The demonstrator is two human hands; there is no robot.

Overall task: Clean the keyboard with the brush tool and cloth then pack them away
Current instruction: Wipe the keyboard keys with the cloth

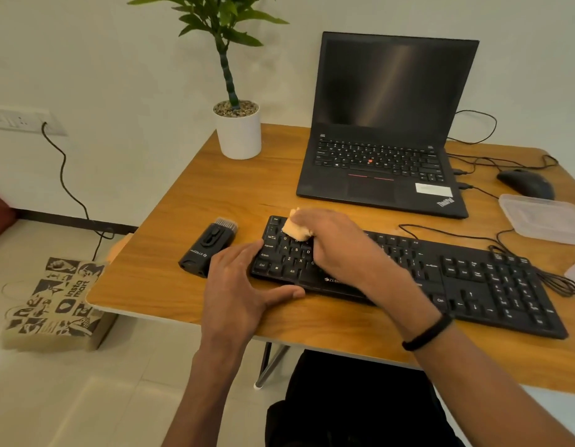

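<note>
Our right hand (331, 240) bunches the cloth (295, 229) on the keyboard (473, 279)'s upper-left keys; our left hand (244, 282) lies flat, fingers straight, bracing its left end. The brush tool (208, 250) lies just left of the keyboard, so a hard wipe could skid the keyboard into it.

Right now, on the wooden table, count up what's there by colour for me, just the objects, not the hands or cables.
Black: 4, the keyboard, laptop, mouse and brush tool
White: 1, the plant pot
Orange: 1, the cloth held by the right hand
Clear: 1, the plastic container
Total: 7
</note>
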